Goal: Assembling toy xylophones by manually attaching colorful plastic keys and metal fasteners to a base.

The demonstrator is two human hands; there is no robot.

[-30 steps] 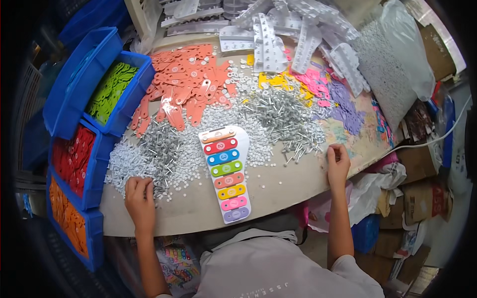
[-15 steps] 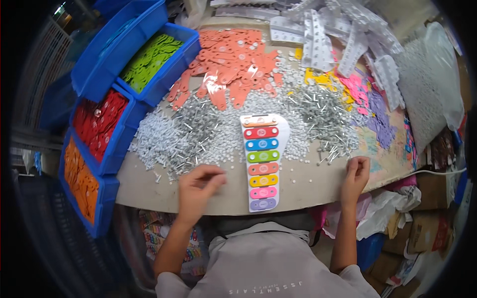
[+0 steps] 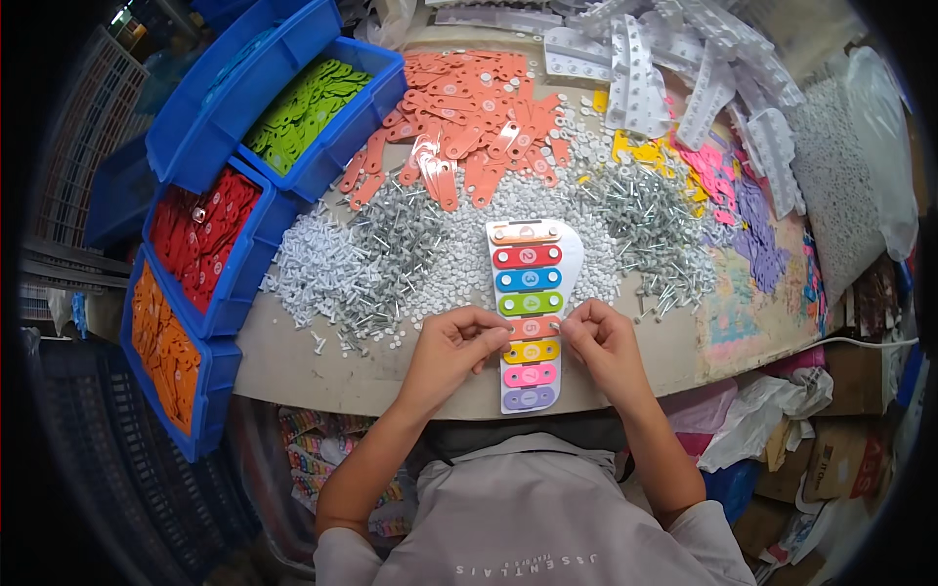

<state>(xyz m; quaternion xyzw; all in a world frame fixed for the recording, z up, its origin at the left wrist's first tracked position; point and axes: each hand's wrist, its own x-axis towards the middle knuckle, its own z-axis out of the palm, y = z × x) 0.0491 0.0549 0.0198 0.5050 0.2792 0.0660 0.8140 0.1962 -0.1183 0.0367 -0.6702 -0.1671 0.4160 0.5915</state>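
A toy xylophone [image 3: 532, 315] lies face up near the front edge of the table [image 3: 322, 376], squared to the worker's body, I judge, so that both ends of every bar face a hand. White caps sit on the four upper bars; the three lowest show none. At the salmon bar [image 3: 532, 328], in my remote view, the left hand [image 3: 456, 347] meets one end and the right hand [image 3: 601, 342] the other. In each grip the thumb is drawn close to the fingertips, barely parted; whether a small part is pinched there, I cannot tell. Wrists turn inward, backs of the hands up, with elbows bent and spread outside the torso. Beyond, loose white caps [image 3: 479, 244] lie between two heaps of metal pins [image 3: 401, 230], an arrangement that, to my eye, keeps small pieces within short reach of either side. Salmon strips [image 3: 464, 107] spread behind them, and white bases [image 3: 635, 78] are heaped at the far side. Blue bins [image 3: 225, 391] of coloured strips line the left, apparently to keep colours separate.
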